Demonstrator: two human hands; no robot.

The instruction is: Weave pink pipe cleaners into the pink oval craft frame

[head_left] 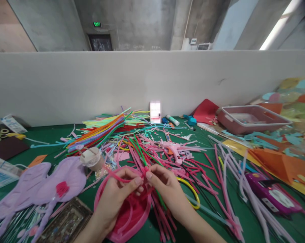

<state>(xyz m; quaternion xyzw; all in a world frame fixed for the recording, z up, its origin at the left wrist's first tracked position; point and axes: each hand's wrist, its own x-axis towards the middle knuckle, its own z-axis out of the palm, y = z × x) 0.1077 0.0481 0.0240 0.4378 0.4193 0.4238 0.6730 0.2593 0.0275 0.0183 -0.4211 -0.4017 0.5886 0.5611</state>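
A bright pink pipe cleaner [114, 173] runs between my two hands, bunched into a small knot at the fingertips. My left hand [120, 192] pinches it between thumb and fingers. From the other side, my right hand [166, 185] grips the bunched part with thumb and forefinger. Beneath my hands lies a pink tray-like piece [140, 225] with a raised, rounded rim, partly covered by the left hand and forearm. Several loose pink pipe cleaners [159, 216] and a few green ones [141, 154] spread out under and behind the right hand.
A bundle of multicoloured pipe cleaners [99, 135] lies behind. A pink glue gun [174, 151] rests beyond my right hand. To the left are a paper cup [92, 158], a lilac butterfly shape [73, 173] and a dark frame [66, 221]. A pink basket [243, 126] and purple device [271, 195] sit right.
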